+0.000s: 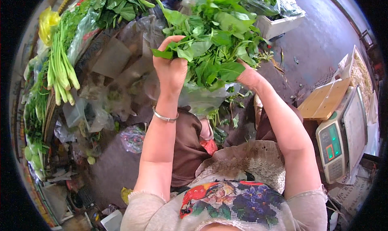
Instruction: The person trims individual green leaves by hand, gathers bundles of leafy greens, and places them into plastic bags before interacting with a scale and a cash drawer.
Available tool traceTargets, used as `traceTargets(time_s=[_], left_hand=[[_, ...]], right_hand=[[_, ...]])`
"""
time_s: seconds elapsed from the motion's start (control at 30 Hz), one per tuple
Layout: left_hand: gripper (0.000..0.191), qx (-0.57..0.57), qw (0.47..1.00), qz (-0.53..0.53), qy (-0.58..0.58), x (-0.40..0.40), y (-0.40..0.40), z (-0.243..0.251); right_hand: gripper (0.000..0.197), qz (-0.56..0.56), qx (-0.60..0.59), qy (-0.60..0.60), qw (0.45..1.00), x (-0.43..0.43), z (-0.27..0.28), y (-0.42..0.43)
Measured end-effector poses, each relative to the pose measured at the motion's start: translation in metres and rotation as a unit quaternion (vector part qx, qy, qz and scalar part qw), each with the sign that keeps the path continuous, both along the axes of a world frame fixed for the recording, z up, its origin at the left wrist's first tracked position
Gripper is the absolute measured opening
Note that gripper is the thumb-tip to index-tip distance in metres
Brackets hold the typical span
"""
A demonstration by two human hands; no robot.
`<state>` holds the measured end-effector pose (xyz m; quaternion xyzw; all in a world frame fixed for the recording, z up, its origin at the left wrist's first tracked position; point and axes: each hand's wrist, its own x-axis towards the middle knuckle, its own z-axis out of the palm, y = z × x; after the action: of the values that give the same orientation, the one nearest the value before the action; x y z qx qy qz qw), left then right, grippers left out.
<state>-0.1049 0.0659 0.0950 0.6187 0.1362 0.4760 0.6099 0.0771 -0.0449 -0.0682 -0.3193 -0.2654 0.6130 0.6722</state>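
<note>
A large heap of leafy green stems (212,40) fills the upper middle of the view, in front of the person. At its left side my left hand (172,55) grips some of the leaves, its fingers curled in among them. My right hand (247,73) reaches into the right side of the heap; leaves cover its fingers, so its grip cannot be made out. Beneath the greens shows a clear plastic bag (203,99). More loose stems (215,118) lie lower down, near the feet.
Celery-like stalks (62,76) and other greens line a curved stand at the left. A digital scale (333,149) with a wooden board (326,99) by it is at the right. A white foam box (280,25) holds bagged vegetables at the upper right. Plastic bags and scraps litter the floor.
</note>
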Motion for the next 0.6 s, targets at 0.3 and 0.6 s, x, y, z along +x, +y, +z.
traceTargets(time_s=[0.3, 0.6], left_hand=[[0.075, 0.063, 0.998, -0.02, 0.005, -0.007, 0.003, 0.015], [0.082, 0.125, 0.923, -0.145, 0.333, 0.007, -0.016, -0.014]], right_hand=[[0.04, -0.244, -0.103, -0.02, 0.964, -0.011, 0.087, -0.012], [0.038, -0.341, -0.074, 0.098, 0.932, 0.036, 0.084, -0.02]])
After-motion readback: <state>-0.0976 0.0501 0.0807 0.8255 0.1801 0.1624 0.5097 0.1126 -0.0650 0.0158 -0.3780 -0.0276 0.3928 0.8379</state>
